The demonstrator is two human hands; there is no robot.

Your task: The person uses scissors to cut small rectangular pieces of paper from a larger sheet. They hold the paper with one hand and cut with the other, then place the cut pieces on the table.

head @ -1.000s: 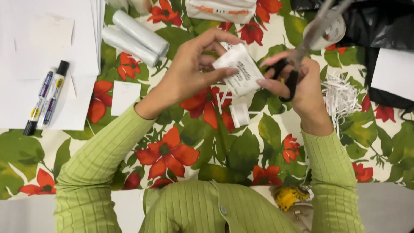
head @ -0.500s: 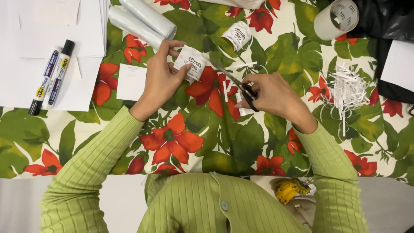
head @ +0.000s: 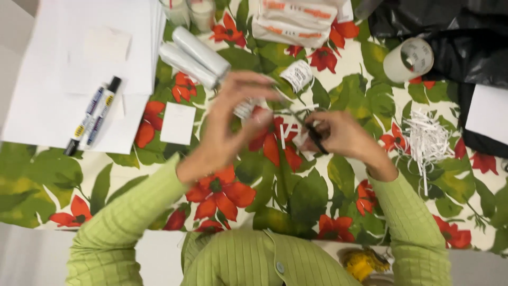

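Observation:
My left hand (head: pixel 230 124) is blurred in motion above the flowered tablecloth (head: pixel 296 196), fingers curled around a small white piece of printed paper (head: pixel 244 108). My right hand (head: pixel 341 135) grips black-handled scissors (head: pixel 312 130) whose blades point left toward that paper. Thin white paper strips (head: pixel 286 135) lie on the cloth between the two hands. Both arms wear light green ribbed sleeves.
White sheets (head: pixel 79 63) with two markers (head: pixel 95 114) lie at the left, a small white card (head: pixel 178 123) beside them. Two white tubes (head: pixel 193 55), a small printed roll (head: pixel 298 75), a tape roll (head: pixel 408 59), a heap of cut strips (head: pixel 426 140) and a black bag (head: pixel 455 37) surround the hands.
The hands have dropped from the raised cutting position toward the cloth. My left hand has turned and moved with the white paper; the right hand with the scissors stays close to it.

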